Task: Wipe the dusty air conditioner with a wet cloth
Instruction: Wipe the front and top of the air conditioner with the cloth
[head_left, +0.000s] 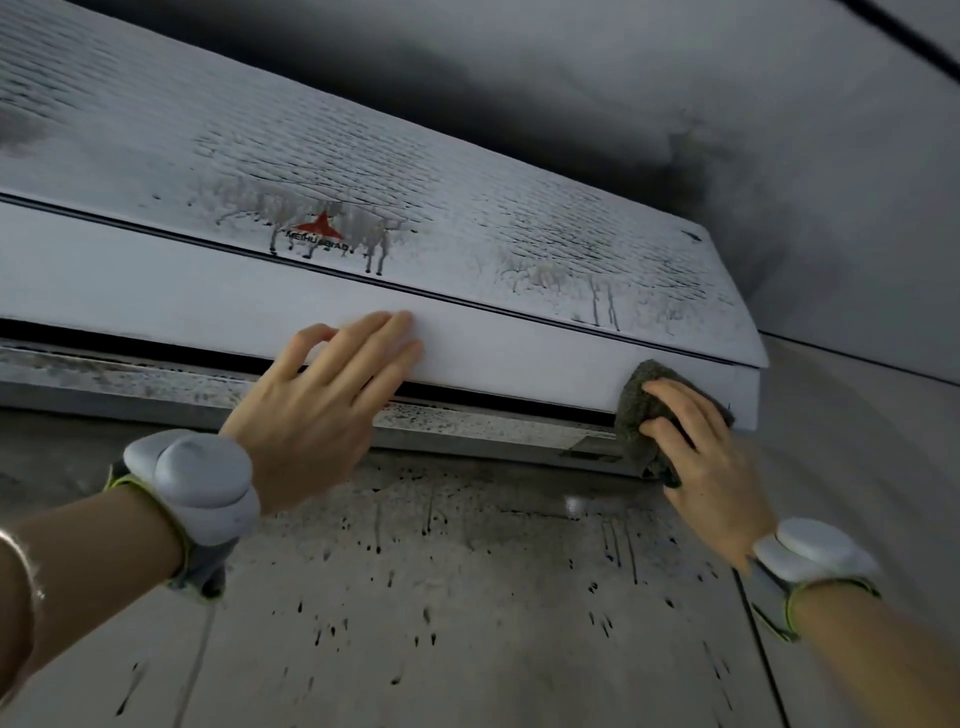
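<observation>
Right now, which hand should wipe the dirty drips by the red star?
Probably the right hand: it already grips the cloth, pressed on the air conditioner front near its right end. The left hand lies flat and bare on the front panel, closer to the red star, but holds nothing.

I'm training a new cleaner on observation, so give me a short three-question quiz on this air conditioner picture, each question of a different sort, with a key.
1. True or false: the left hand grips the cloth.
2. Multiple choice: where is the cloth pressed on the air conditioner?
A. On the red star logo
B. Near the right end of the smooth front strip
C. On the dusty top grille
3. Fill in: dark drip marks run down the ____ under the unit.

Key: 1 false, the right hand grips it while the left lies flat on the strip; 2 B; 3 wall.
</observation>
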